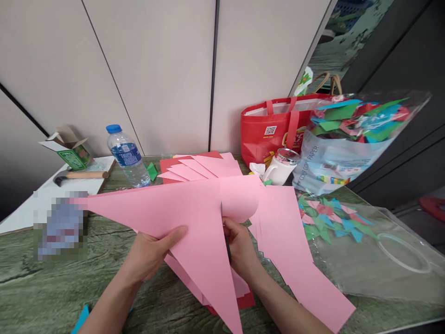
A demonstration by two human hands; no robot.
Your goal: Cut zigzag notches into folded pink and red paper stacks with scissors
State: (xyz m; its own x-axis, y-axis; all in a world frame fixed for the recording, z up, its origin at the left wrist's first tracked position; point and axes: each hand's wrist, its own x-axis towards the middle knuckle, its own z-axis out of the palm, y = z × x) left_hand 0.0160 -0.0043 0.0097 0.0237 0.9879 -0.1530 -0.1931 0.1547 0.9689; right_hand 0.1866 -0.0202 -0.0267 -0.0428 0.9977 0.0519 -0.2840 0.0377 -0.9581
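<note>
A large pink paper sheet (pixel 167 208), folded into a long triangle, is held up over the green wood-grain table (pixel 52 287). My left hand (pixel 153 253) grips it from the left, fingers under the sheet and thumb on top. My right hand (pixel 239 248) is closed on the sheet's curled fold and on a thin dark tool whose kind I cannot make out. More pink sheets (pixel 295 260) lie beneath and to the right of the hands.
A stack of pink and red sheets (pixel 201 167) lies behind. A water bottle (pixel 125 155), a green carton (pixel 69 150), a knife on a white board (pixel 81 175), a white mug (pixel 280 168), a red bag (pixel 274 127) and clear bags of folded coloured paper pieces (pixel 351 125) surround them.
</note>
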